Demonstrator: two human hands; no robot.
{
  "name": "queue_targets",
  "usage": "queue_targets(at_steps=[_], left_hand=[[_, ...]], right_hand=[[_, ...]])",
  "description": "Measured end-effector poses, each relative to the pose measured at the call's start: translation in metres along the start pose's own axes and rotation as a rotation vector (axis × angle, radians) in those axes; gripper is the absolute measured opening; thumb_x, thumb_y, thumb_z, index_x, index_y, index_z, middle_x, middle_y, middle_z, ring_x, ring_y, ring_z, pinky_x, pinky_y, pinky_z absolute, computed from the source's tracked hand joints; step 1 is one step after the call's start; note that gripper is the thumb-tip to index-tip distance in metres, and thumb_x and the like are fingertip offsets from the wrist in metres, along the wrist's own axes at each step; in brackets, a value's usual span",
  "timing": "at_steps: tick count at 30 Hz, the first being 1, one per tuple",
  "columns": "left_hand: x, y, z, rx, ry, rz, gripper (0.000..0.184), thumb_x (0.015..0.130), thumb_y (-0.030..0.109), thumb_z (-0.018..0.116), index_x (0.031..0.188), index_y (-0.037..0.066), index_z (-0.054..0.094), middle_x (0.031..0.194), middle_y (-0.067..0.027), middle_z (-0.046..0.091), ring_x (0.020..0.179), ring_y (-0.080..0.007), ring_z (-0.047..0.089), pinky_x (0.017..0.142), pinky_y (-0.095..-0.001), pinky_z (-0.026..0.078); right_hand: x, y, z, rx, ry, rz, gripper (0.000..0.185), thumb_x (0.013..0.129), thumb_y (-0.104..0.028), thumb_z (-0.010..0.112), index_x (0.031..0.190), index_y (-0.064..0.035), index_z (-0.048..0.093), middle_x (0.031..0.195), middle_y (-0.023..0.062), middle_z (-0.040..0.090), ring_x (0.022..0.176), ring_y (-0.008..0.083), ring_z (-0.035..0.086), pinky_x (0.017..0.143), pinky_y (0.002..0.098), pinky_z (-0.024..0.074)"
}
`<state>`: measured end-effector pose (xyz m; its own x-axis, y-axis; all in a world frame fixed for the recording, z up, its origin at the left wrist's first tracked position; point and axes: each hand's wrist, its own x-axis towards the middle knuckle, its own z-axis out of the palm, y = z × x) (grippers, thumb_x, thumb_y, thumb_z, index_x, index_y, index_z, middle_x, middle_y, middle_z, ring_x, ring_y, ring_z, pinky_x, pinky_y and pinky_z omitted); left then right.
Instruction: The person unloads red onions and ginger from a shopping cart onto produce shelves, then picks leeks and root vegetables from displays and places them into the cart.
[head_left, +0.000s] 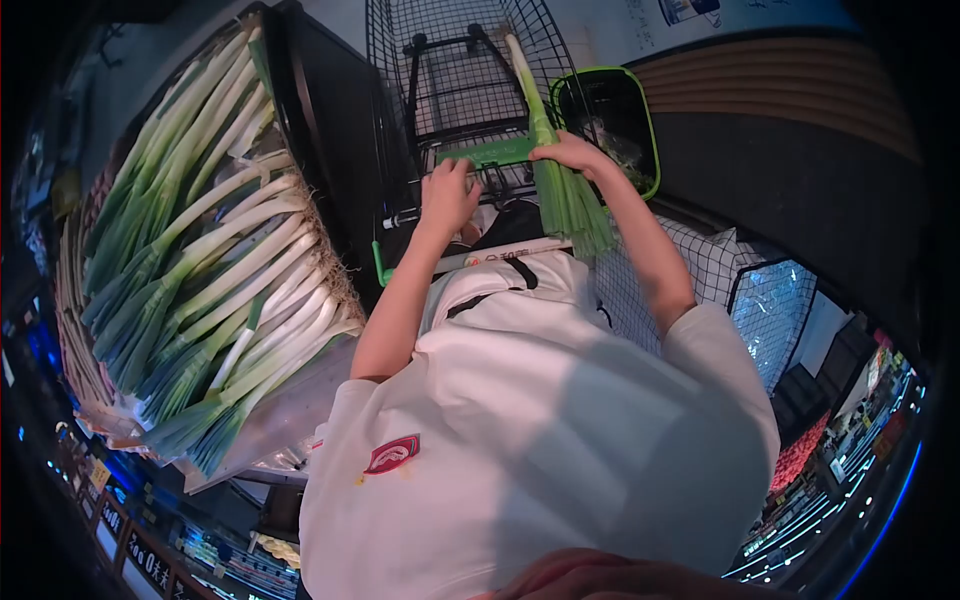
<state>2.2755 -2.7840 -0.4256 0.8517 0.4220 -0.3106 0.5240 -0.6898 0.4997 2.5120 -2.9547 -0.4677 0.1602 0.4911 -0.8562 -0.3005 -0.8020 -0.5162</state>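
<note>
My right hand (570,153) is closed around a leek (541,125). Its white root end points up over the cart's basket, and its green leaves hang down toward my waist. Whether this is one stalk or several together, I cannot tell. My left hand (452,195) is by the left end of the green cart handle (490,152), fingers loosely bent and apart, with nothing seen in it. Beyond the handle stands a black wire shopping cart (465,95). To my left, many more leeks (250,250) lie piled on a display stand, the nearer ones with roots toward me.
The stand's dark side panel (335,110) rises between the leeks and the cart. A black bin with a bright green rim (645,110) is right of the cart. Wire mesh (675,265) lies by my right elbow. A slatted wooden panel (760,75) runs along the upper right.
</note>
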Motion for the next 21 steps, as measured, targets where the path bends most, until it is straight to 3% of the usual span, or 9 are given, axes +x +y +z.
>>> queue_targets(at_steps=[4, 7, 8, 14, 21], left_hand=[[-0.05, -0.027, -0.004, 0.07, -0.033, -0.165, 0.028, 0.091, 0.02, 0.071, 0.116, 0.008, 0.069, 0.11, -0.0144, 0.068, 0.109, -0.0371, 0.066, 0.09, -0.0507, 0.05], [-0.079, -0.029, -0.002, 0.007, 0.04, -0.218, 0.027, 0.092, 0.016, 0.07, 0.117, 0.007, 0.068, 0.116, -0.0152, 0.067, 0.112, -0.0378, 0.064, 0.092, -0.0503, 0.049], [-0.08, -0.029, -0.003, -0.034, 0.087, -0.212, 0.027, 0.092, 0.014, 0.069, 0.118, 0.007, 0.067, 0.118, -0.0156, 0.067, 0.113, -0.0381, 0.064, 0.092, -0.0502, 0.049], [-0.07, -0.006, 0.01, -0.064, 0.184, -0.248, 0.033, 0.09, 0.007, 0.068, 0.123, 0.004, 0.065, 0.127, -0.0205, 0.061, 0.121, -0.0413, 0.059, 0.102, -0.0484, 0.049], [-0.062, -0.002, 0.01, -0.07, 0.205, -0.278, 0.041, 0.085, 0.005, 0.07, 0.125, 0.005, 0.064, 0.128, -0.0165, 0.061, 0.123, -0.0385, 0.059, 0.101, -0.0478, 0.051]], right_hand=[[0.113, 0.023, -0.029, -0.407, 0.148, 0.108, 0.092, 0.069, -0.046, 0.088, 0.137, 0.0081, 0.06, 0.127, 0.0264, 0.069, 0.113, 0.0358, 0.07, 0.095, 0.0433, 0.0571], [0.14, 0.002, -0.03, -0.571, 0.213, 0.22, 0.089, 0.065, -0.047, 0.091, 0.131, 0.007, 0.065, 0.138, 0.0227, 0.067, 0.126, 0.0323, 0.067, 0.102, 0.0428, 0.0562], [0.147, -0.001, -0.029, -0.625, 0.227, 0.235, 0.098, 0.067, -0.047, 0.09, 0.142, 0.0054, 0.055, 0.145, 0.0187, 0.063, 0.133, 0.0323, 0.063, 0.108, 0.043, 0.0542], [0.184, 0.012, -0.025, -0.68, 0.314, 0.265, 0.108, 0.075, -0.048, 0.085, 0.158, -0.0006, 0.033, 0.151, 0.0196, 0.058, 0.136, 0.0323, 0.06, 0.11, 0.0449, 0.052], [0.185, -0.005, -0.03, -0.802, 0.208, 0.337, 0.103, 0.081, -0.046, 0.082, 0.159, -0.002, 0.03, 0.156, 0.0186, 0.053, 0.14, 0.0341, 0.057, 0.115, 0.0477, 0.0463]])
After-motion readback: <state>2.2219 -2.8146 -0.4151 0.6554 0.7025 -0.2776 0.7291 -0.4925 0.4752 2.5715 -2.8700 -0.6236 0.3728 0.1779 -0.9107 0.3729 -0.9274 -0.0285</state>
